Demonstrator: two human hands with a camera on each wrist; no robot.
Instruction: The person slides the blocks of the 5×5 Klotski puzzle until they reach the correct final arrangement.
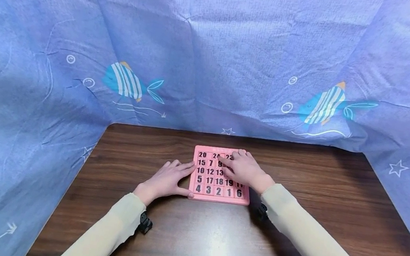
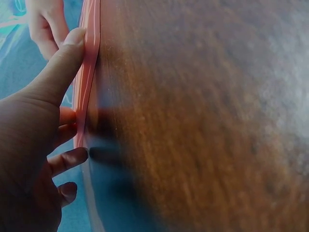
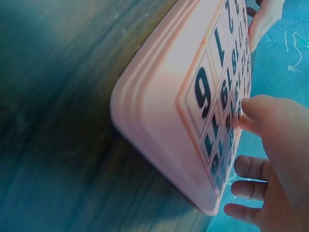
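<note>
A pink sliding number puzzle (image 1: 217, 198) with black-numbered tiles lies flat on the table. Along its left edge rests my left hand (image 1: 167, 179), thumb at the near left corner and fingertips farther up the side. My right hand (image 1: 245, 168) reaches over the upper right of the board, its index fingertip on or just at the 24 tile (image 1: 216, 156). That tile sits between columns, with a gap beside the 20. Part of the right columns is hidden under this hand. The right wrist view shows the puzzle's rounded corner (image 3: 149, 111) and my right hand's loosely bent fingers.
The dark wooden table (image 1: 336, 197) surrounds the puzzle on all sides. Behind it and at both sides hangs a blue cloth (image 1: 215, 51) printed with fish. A small black device (image 1: 145, 223) is strapped at my left wrist, another (image 1: 262, 211) at the right.
</note>
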